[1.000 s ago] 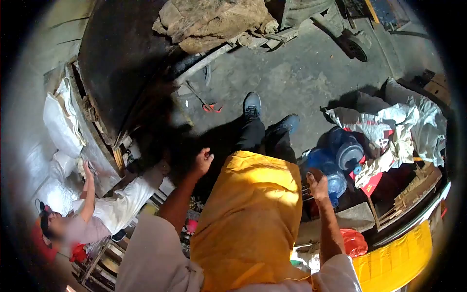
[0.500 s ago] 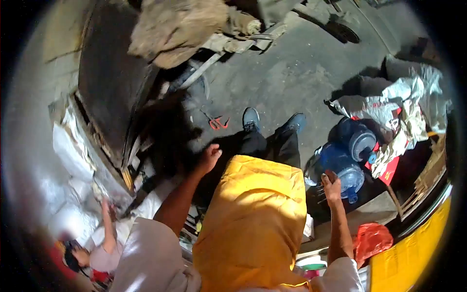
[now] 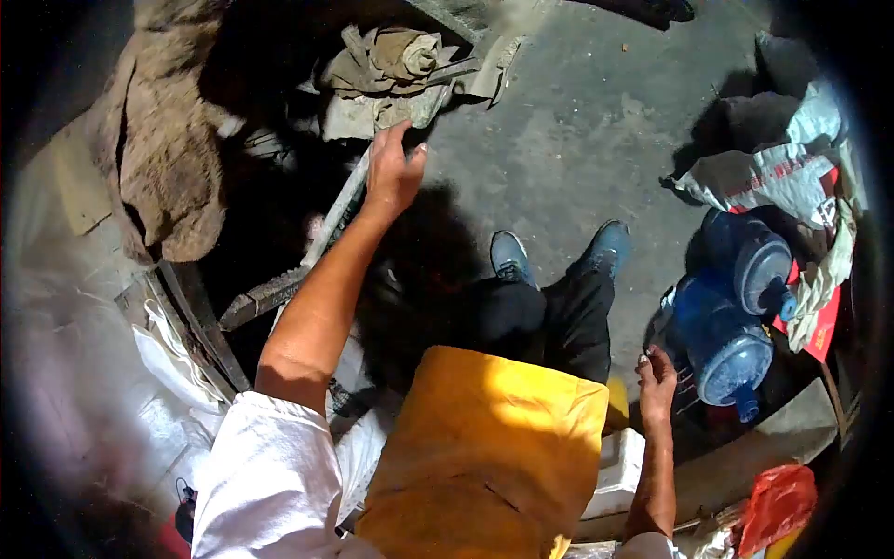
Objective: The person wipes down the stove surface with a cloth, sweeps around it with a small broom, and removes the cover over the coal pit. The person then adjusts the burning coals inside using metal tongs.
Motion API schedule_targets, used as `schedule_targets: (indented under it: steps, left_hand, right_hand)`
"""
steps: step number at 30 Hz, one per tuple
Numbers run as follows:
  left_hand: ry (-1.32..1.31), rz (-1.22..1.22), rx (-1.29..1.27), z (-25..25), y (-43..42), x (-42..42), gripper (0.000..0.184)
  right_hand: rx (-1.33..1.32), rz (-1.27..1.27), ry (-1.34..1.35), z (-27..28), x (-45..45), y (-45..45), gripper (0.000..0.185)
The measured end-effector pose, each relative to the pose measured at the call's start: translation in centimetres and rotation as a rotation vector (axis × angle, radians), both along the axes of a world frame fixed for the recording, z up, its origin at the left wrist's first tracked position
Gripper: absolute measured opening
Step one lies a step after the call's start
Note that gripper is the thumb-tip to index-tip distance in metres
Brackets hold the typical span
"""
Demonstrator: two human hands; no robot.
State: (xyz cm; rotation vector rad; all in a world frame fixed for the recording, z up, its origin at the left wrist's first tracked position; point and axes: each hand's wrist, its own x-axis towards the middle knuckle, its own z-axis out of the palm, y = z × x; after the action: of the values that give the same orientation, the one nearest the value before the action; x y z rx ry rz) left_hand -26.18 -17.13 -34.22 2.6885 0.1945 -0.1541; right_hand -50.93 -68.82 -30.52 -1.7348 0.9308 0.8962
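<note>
My left hand (image 3: 396, 177) reaches forward with thumb and fingers apart, its fingertips at the near edge of a bundle of dirty tan cloths (image 3: 396, 61). It seems to hold nothing; I cannot tell if it touches the cloth. Below the wrist runs a pale bar (image 3: 340, 205) of a frame. My right hand (image 3: 657, 382) hangs low on the right, fingers curled together, with a small pale spot at the fingertips that I cannot make out. Close beside it lie blue water jugs (image 3: 712, 326). A yellow apron (image 3: 494, 447) covers my lap.
A brown, rough sack-like cover (image 3: 172, 140) hangs at the upper left. Silvery bags (image 3: 764, 182) lie at the right behind the jugs. A red plastic bag (image 3: 778, 508) and a white box (image 3: 619, 470) are near my right arm. My shoes (image 3: 510, 256) stand on the grey floor.
My left hand has moved forward to the cloth bundle. The brown cover now sits farther left and the dark panel below it has swung. The orange-handled tool and the other person's arm no longer show.
</note>
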Motion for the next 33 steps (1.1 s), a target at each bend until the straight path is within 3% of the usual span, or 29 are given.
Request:
schedule_targets:
  steps: [3,5,6,8,11,15,18,20,22,23,24,25,26,27,29,31,33]
  left_hand:
    - [0.135,-0.016,-0.076,-3.1,0.8,-1.7,0.046]
    - [0.232,-0.181,-0.12,-5.8,1.8,-5.0,0.045]
    - [0.236,-0.185,-0.123,-5.4,1.2,-6.0,0.045]
    - [0.58,0.0,-0.386,-3.6,-0.7,-8.7,0.043]
    - [0.808,0.05,-0.347,-2.1,-2.2,-13.5,0.041]
    - [0.778,0.039,-0.459,3.1,-3.6,-17.9,0.041]
    - [0.71,-0.067,-0.332,5.7,-3.7,-19.9,0.04]
    - [0.909,0.12,-0.397,4.3,-2.2,-22.4,0.04]
    - [0.883,0.221,-0.543,5.2,-1.3,-23.8,0.04]
    - [0.813,0.007,-0.496,5.8,-0.6,-23.4,0.039]
    - [0.721,-0.201,-0.458,6.7,-0.6,-22.7,0.039]
    - [0.823,0.001,-0.554,8.3,-1.4,-22.8,0.038]
    - [0.92,0.214,-0.62,10.1,-2.3,-22.5,0.037]
    - [0.955,0.081,-0.435,11.6,-3.5,-21.7,0.036]
    - [0.969,0.044,-0.462,13.4,-4.3,-22.0,0.039]
    - [0.944,-0.089,-0.542,11.0,-2.0,-23.7,0.036]
    - [0.99,0.046,-0.466,13.2,-4.3,-23.5,0.038]
  right_hand:
    - [-0.018,0.022,-0.02,-1.2,-1.2,-0.3,0.039]
    - [-0.013,0.032,0.002,-2.0,-2.9,-1.0,0.04]
    - [-0.016,0.028,0.006,-2.0,-3.7,-1.2,0.04]
    - [0.005,-0.036,0.026,-1.8,-5.2,-1.5,0.039]
    - [-0.021,-0.076,0.114,-0.2,-6.4,-0.9,0.038]
    - [-0.009,-0.114,0.072,1.4,-9.9,-1.0,0.036]
    - [0.076,-0.313,0.198,2.7,-13.8,-0.8,0.025]
    - [0.001,-0.344,0.216,4.1,-16.8,0.1,0.018]
    - [-0.034,-0.342,0.287,7.1,-19.8,1.7,0.022]
    - [-0.107,-0.264,0.333,8.5,-22.0,2.6,0.025]
    - [-0.039,-0.377,0.346,9.3,-25.3,3.5,0.029]
    - [-0.149,-0.266,0.209,9.1,-30.3,4.7,0.031]
    - [-0.087,-0.439,0.301,12.1,-30.6,6.2,0.03]
    - [-0.071,-0.53,0.27,13.7,-32.7,7.7,0.029]
    - [-0.09,-0.611,0.303,16.9,-35.0,10.0,0.028]
    - [-0.139,-0.601,0.314,18.4,-37.9,11.4,0.02]
    - [-0.107,-0.783,0.337,18.8,-39.9,11.7,0.012]
